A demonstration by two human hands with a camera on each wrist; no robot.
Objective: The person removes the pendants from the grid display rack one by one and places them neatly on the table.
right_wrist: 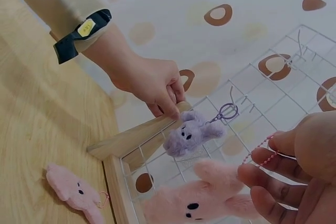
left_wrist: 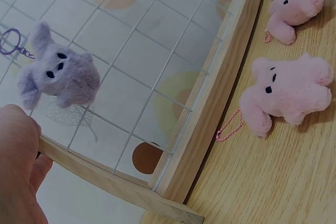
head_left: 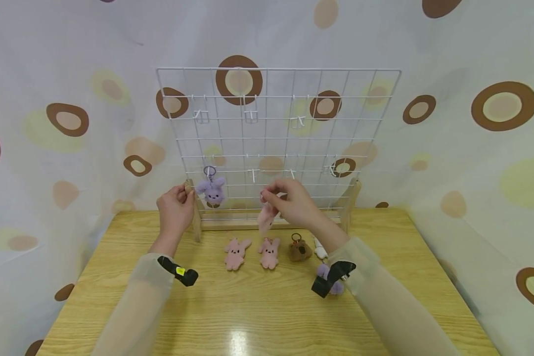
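Note:
My left hand [head_left: 175,211] grips the top of the left wooden leg [left_wrist: 105,164] of a white wire grid rack [head_left: 276,139]. With the thumb and fingers of my right hand [head_left: 295,200], I pinch the pink bead chain [right_wrist: 258,146] of a pink plush bunny keychain [right_wrist: 191,200]. That bunny dangles in front of the lower grid, partly covered by the hand in the head view. A purple plush bunny keychain [head_left: 211,190] hangs by its ring from a hook at the lower left, close to my left hand.
On the wooden table [head_left: 204,316] lie two pink bunny keychains [head_left: 235,254] [head_left: 269,253], a brown plush keychain [head_left: 300,250], a white plush [head_left: 320,248] and a purple plush [head_left: 324,271] partly behind my right wrist. Several white hooks [head_left: 298,121] stick out from the grid.

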